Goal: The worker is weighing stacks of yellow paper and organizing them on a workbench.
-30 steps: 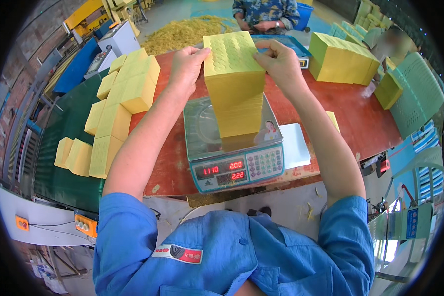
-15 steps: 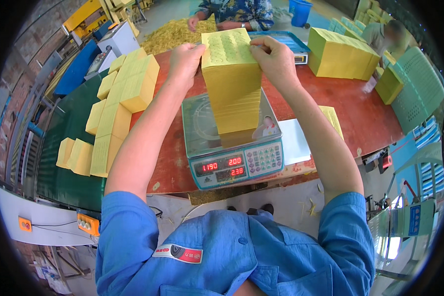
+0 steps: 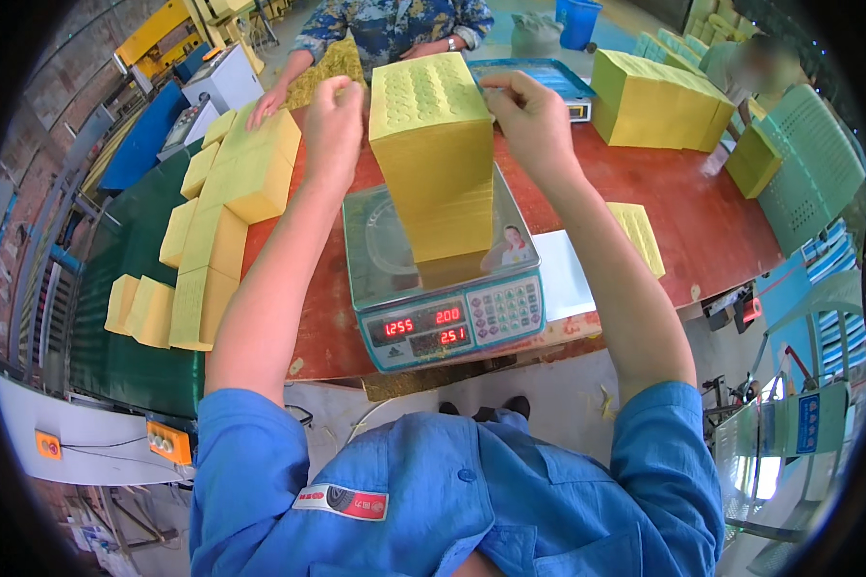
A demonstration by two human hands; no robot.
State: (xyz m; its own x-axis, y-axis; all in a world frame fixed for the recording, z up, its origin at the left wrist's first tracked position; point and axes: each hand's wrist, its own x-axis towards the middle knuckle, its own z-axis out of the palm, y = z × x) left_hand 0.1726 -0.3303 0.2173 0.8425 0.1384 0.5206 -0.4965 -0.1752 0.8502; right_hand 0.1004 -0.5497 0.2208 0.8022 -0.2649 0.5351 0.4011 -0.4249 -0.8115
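**Left hand [image 3: 335, 125] comes away from the yellow stack [image 3: 433, 188]!**

And there it is: a moment ago we had the left hand at the stack's edge, and now a gap shows between them, while a co-worker's hand [image 3: 267, 104] has come in over the yellow blocks [image 3: 260, 188] on our left. The red digits have changed too.

Nearest us, the blue shirt [image 3: 433, 471]; just past it, the scale [image 3: 370, 260] on the red surface [image 3: 683, 202], with the yellow stack upright on its tray. A white sheet [image 3: 565, 274] lies just right of the scale, and a thinner yellow bundle [image 3: 637, 238] rests beyond the right forearm.

Up at the stack's top, we see the left fingers curled together on nothing visible. The right hand [image 3: 534, 120] is at the upper right edge, fingers bent close; we cannot tell whether they pinch the paper.

Further out, we have a blue-trayed scale [image 3: 539, 73] and a long yellow row [image 3: 654, 101], then yellow scraps [image 3: 332, 75] behind, and a blue bin [image 3: 578, 24] farther still.
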